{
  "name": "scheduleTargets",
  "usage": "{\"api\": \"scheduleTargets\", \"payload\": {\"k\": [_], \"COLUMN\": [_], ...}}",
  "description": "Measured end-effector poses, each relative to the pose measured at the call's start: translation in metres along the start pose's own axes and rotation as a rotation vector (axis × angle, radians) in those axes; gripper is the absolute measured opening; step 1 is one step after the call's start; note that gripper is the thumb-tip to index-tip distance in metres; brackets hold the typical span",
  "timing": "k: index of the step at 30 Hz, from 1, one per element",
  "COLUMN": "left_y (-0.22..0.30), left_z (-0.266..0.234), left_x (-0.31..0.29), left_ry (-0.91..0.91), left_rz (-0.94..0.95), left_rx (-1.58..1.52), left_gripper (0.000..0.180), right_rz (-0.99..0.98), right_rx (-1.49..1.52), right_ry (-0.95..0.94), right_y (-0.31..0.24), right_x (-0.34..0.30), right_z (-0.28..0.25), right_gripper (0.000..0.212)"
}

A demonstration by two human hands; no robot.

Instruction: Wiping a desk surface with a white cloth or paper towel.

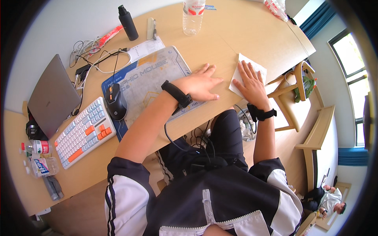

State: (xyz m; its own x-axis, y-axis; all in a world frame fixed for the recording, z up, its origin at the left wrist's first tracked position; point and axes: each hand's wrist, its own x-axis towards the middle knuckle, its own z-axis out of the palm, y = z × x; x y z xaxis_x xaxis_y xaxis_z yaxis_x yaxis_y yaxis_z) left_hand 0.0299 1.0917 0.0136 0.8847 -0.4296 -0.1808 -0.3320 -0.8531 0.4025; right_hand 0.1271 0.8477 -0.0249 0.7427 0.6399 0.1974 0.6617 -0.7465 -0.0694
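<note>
My right hand lies flat on a white piece of paper or tissue near the table's front right edge. Its fingers are stretched out over the sheet and cover much of it. To its left, my left hand is spread over the wooden tabletop, with nothing in it. That palm is beside the right end of a grey and blue mouse pad, and the wrist is above the pad. A black strap with a small device is around each wrist. On the pad's left part is a black mouse.
A white, blue and orange keyboard and a laptop stand at left, near two small bottles. Cables, a black pump bottle and a clear plastic bottle are farther back. A wooden chair stands at right; another person sits beyond.
</note>
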Motion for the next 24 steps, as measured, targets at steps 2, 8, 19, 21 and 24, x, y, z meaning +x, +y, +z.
{"api": "scheduleTargets", "payload": {"k": [2,8,19,21,24], "left_y": [0.000,0.002,0.000,0.001,0.002], "left_z": [0.000,-0.002,-0.001,-0.001,-0.002], "left_x": [0.001,0.000,-0.002,-0.002,-0.002], "left_ry": [0.005,-0.022,-0.016,-0.016,-0.016], "left_rz": [0.005,-0.006,-0.010,-0.012,-0.009], "left_rx": [0.008,-0.014,-0.034,-0.025,-0.017], "left_gripper": [0.072,0.073,0.073,0.073,0.073], "right_rz": [0.016,0.018,0.001,0.007,0.021], "right_rx": [0.013,0.035,0.033,0.048,0.078], "right_ry": [-0.005,0.020,0.042,0.051,0.050], "right_y": [0.005,0.006,-0.010,-0.011,-0.002], "right_x": [0.001,0.001,-0.016,-0.017,-0.017], "right_z": [0.001,0.004,-0.001,-0.001,-0.001], "right_gripper": [0.074,0.073,0.069,0.069,0.069]}}
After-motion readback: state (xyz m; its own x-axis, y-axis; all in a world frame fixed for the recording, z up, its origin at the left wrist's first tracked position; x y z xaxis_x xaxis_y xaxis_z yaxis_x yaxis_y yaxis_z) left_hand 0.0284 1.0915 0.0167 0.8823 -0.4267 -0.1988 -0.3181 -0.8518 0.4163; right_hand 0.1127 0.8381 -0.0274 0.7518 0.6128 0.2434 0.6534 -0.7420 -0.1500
